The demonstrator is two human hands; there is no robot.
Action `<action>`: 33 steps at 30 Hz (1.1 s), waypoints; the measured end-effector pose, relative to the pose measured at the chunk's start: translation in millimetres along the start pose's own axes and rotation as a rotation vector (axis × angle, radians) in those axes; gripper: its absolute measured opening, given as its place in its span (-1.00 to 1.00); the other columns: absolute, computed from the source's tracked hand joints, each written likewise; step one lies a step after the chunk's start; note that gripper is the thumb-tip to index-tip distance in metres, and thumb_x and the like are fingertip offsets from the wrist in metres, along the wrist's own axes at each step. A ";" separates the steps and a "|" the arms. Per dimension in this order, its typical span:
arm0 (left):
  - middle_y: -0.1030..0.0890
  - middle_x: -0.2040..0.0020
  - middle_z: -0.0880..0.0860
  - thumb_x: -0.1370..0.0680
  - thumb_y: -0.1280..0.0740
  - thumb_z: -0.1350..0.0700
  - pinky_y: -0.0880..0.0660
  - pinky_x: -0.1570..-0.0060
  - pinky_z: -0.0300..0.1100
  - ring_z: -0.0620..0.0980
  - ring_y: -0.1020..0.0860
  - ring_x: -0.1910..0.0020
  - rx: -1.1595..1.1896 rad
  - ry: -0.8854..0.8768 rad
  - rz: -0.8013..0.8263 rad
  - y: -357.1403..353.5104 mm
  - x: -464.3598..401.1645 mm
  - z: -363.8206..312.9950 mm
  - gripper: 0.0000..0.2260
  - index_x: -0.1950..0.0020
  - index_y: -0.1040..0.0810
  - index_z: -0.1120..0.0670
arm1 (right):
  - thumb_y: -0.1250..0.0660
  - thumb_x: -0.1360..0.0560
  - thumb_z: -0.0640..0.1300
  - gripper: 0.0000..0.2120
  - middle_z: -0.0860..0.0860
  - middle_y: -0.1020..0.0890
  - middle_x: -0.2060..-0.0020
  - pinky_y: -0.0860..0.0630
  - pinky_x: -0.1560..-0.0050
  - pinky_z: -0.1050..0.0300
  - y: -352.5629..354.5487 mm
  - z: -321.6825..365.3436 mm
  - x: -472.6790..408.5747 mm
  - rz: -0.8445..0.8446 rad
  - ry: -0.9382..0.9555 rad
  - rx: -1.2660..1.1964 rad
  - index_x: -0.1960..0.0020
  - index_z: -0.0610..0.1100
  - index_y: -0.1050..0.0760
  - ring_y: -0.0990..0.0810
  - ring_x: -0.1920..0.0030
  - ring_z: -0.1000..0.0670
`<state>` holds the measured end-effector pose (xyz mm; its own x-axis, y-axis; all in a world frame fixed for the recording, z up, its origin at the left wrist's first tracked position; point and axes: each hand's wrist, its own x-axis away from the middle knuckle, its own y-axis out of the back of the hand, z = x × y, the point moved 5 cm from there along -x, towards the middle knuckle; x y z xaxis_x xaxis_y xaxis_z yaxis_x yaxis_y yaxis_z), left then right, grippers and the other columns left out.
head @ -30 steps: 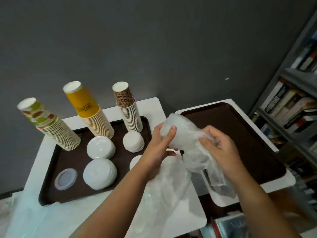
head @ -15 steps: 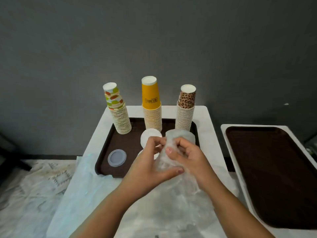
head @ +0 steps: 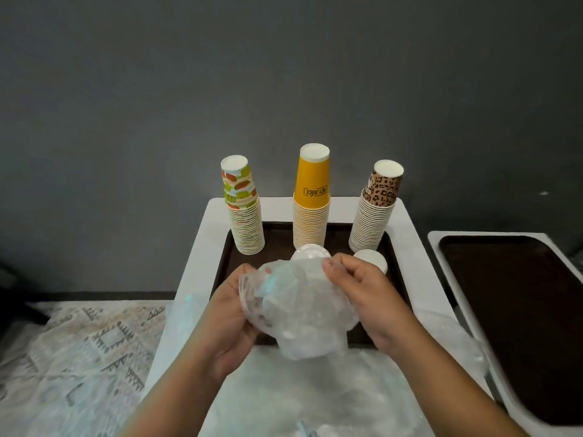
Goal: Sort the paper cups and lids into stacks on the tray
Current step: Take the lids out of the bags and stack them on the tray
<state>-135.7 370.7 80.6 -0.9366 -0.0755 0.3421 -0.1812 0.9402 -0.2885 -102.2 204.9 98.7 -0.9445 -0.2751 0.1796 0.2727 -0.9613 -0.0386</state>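
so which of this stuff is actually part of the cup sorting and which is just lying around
Part of the job:
- fruit-print cup stack
- yellow cup stack
- leopard-print cup stack
- white lids
- near tray
- clear plastic bag, gripped by left hand and right hand

Just lying about:
- second tray, bare
- patterned rug
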 end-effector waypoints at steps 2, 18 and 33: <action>-0.56 0.31 0.06 -0.55 -0.20 0.34 -0.45 0.52 -0.21 0.02 -0.51 0.33 -0.017 0.004 0.040 3.2 -6.3 -6.2 -0.83 0.22 -0.40 0.15 | -0.29 -0.50 -0.04 -0.60 -0.12 -0.56 0.20 -0.49 0.10 0.11 -3.3 -6.0 -5.3 -0.046 -0.048 -0.177 0.01 -0.43 -0.43 -0.56 0.18 0.02; -0.65 0.29 0.22 -0.53 -0.31 0.24 -0.55 0.43 -0.18 0.05 -0.61 0.37 -0.238 -0.088 0.020 -19.7 12.9 -7.2 -0.78 0.26 -0.67 0.16 | -0.57 -0.21 0.16 -0.51 0.15 -0.63 -0.01 -0.57 -0.11 0.09 -17.1 1.4 -4.1 0.094 0.061 0.143 -0.07 0.17 -0.48 -0.60 -0.08 0.15; -0.66 0.06 0.25 -0.36 -0.39 0.42 -0.63 0.29 -0.04 0.10 -0.68 0.24 0.754 0.260 -0.007 5.7 0.2 11.8 -0.61 -0.18 -0.49 0.34 | -0.53 -0.17 -0.42 -0.87 -0.17 -0.67 0.25 -0.59 0.34 0.22 18.5 -39.5 -8.5 -0.049 -0.361 -0.966 0.31 -0.31 -0.66 -0.65 0.34 0.00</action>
<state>-140.5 372.2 68.5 -0.8517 0.0864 0.5169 -0.4279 0.4548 -0.7810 -96.3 188.9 57.6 -0.7961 -0.3680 0.4804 -0.1789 -0.6153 -0.7678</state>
